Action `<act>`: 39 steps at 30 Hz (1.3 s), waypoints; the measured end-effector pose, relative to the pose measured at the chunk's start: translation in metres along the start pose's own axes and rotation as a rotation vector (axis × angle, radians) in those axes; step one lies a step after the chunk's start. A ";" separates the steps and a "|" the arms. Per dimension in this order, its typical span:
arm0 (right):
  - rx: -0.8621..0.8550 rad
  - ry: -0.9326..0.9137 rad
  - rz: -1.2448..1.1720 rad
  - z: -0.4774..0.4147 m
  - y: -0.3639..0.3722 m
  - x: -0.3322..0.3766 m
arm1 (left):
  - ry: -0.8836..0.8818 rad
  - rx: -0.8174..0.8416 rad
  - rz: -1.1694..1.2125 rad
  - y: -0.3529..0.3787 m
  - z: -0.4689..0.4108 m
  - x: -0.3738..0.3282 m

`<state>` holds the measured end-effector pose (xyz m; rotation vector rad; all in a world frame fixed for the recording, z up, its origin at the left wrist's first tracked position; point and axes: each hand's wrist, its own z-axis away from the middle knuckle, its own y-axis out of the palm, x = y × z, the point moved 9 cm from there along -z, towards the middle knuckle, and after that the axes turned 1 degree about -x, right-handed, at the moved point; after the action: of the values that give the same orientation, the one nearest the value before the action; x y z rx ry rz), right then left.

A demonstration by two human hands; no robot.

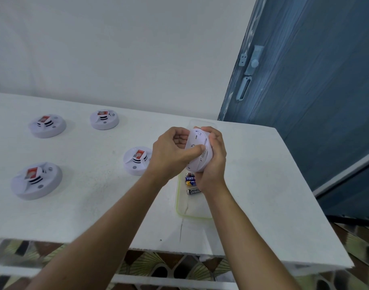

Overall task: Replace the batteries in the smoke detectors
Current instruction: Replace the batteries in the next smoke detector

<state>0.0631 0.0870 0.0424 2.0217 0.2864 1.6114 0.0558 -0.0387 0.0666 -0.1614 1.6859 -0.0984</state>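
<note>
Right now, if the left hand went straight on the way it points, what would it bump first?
The white smoke detector: the left hand points right, its thumb pressing on it. Just beyond, the right hand cups the far side, I think.

Four round white smoke detectors lie flat on the table (252,164), well apart: far-left detector (47,125), far-middle detector (104,119), near-left detector (36,181), centre detector (137,160). Each has a red-labelled battery seated in its raised top, with black vent slots beside it.

Fifth detector (198,152): off the table, tilted on edge, gripped between left hand (171,155) and right hand (212,162).

Loose batteries (190,178) lie side by side in a clear tray (180,206), partly hidden by the right hand. A black battery (193,191) lies just nearer.
</note>
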 end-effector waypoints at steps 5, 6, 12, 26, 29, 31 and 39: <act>0.016 -0.107 0.048 0.002 0.001 0.007 | -0.103 -0.049 0.134 0.002 0.002 0.008; 0.014 -0.111 0.044 0.002 0.001 0.006 | -0.112 -0.048 0.142 0.002 0.003 0.009; -0.006 0.013 -0.035 0.001 0.003 0.000 | 0.017 -0.008 0.016 -0.002 0.004 -0.004; -0.074 0.388 -0.310 0.001 -0.008 -0.025 | 0.141 0.142 -0.142 -0.012 0.000 -0.014; -0.055 0.429 -0.332 0.004 -0.005 -0.028 | 0.224 0.193 -0.160 -0.009 0.003 -0.016; -0.035 0.469 -0.311 0.006 -0.003 -0.030 | 0.267 0.282 -0.196 -0.002 0.008 -0.016; -0.070 0.487 -0.175 0.007 -0.001 -0.027 | 0.337 0.399 -0.299 0.017 0.020 -0.005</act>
<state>0.0623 0.0726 0.0183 1.4831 0.5571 1.9482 0.0757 -0.0201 0.0660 -0.0978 1.9286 -0.7136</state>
